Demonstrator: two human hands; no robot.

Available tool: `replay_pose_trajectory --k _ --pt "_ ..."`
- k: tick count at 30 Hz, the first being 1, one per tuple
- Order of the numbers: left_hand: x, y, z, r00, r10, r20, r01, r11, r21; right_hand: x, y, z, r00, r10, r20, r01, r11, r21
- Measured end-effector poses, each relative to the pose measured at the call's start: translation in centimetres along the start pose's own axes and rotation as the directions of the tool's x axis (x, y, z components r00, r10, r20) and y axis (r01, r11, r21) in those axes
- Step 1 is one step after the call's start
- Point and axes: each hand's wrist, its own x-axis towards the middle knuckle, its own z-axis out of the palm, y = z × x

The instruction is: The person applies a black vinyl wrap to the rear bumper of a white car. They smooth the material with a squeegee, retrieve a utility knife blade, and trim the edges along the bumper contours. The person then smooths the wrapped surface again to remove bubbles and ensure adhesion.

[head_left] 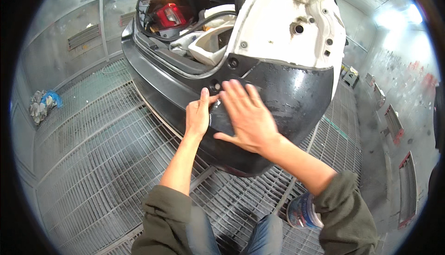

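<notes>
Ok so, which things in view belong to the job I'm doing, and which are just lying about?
Seem part of the job:
Black bumper
Left hand, at the bumper
Right hand, spread flat over the bumper

Seem to be just lying about:
Tin on the floor
Crumpled bundle on the floor
Red light in the car's open back

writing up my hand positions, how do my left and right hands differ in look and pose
The left hand looks narrow and partly folded, while the right hand is broad and extended. The right hand's fingertips look blurred; the left hand's look sharper. Both are bare, at the black bumper.
</notes>
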Motion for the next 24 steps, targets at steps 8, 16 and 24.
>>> replay_pose_trajectory --k 8,16,24 --pt "0.4 -0.8 0.7 0.993 0.118 -0.017 -0.119 0.993 -0.022 1.6 7.1 -1.9 0.991 0.116 -0.067 -0.124 0.984 -0.127" --pt "-0.2 0.9 -0.3 0.995 0.036 0.091 -0.021 0.987 -0.158 -4.9 3.0 -1.0 0.969 -0.181 0.166 0.191 0.981 -0.042" --pt "0.2 -1.3 -0.7 0.999 0.031 0.024 -0.029 0.998 -0.049 2.4 0.7 1.0 0.998 0.05 -0.047 -0.052 0.998 -0.046"
